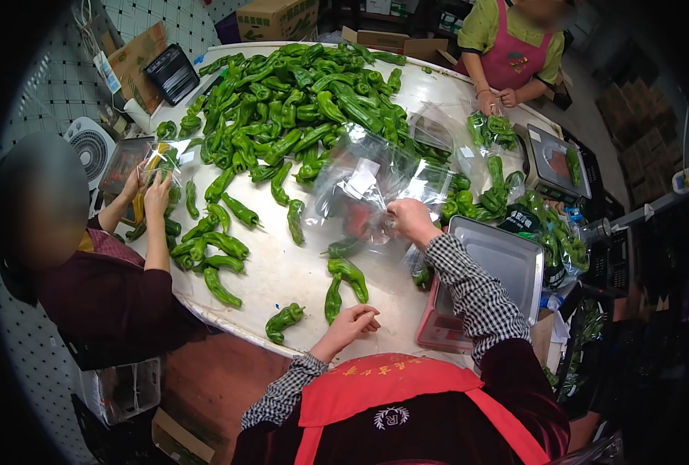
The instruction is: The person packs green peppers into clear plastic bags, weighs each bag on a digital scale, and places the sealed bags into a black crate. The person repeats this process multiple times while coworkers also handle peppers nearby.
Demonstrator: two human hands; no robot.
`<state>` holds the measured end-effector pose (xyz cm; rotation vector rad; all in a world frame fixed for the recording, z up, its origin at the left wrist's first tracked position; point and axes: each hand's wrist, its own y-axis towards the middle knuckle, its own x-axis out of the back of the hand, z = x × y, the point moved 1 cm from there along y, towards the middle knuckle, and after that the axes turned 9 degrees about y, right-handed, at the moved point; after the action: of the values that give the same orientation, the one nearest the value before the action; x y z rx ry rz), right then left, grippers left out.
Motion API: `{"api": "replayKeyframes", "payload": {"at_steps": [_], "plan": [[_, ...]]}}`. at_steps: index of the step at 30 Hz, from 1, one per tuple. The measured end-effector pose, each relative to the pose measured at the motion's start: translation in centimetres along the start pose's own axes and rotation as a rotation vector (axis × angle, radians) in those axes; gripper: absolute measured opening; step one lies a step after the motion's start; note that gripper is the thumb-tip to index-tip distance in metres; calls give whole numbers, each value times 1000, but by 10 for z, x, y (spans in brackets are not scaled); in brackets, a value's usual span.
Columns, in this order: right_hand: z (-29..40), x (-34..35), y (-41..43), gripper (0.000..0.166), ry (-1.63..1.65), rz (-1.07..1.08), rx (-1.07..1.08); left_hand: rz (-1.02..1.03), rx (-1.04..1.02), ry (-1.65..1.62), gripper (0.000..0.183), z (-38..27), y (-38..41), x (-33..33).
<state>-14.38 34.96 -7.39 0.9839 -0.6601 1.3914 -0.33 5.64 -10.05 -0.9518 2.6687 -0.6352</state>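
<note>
My right hand point(412, 220) reaches forward and pinches the edge of a clear plastic bag point(350, 186) over the middle of the white table point(275, 261). Several clear bags lie together there, with white labels on them. My left hand point(351, 326) is near the table's front edge with its fingers loosely curled, holding nothing. Just beyond it lie two green peppers point(349, 278), side by side. Another curved green pepper point(284, 322) rests by the edge to the left. A large heap of green peppers point(286, 110) covers the back of the table.
A scale with a grey metal tray point(498, 261) stands under my right forearm. Filled pepper bags point(559, 238) and a second scale point(554, 163) are at the right. A co-worker at the left and another at the back right handle bags of peppers.
</note>
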Motion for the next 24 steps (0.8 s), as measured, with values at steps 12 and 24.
{"api": "replayKeyframes", "payload": {"at_steps": [12,24], "plan": [[47,2,-25,25,-77,-71,-20,-182,-134,29,27,-44,14,1],[26,-33,-17,15,-129,-181,-19,-198,-40,12,28,-10,4,5]]}}
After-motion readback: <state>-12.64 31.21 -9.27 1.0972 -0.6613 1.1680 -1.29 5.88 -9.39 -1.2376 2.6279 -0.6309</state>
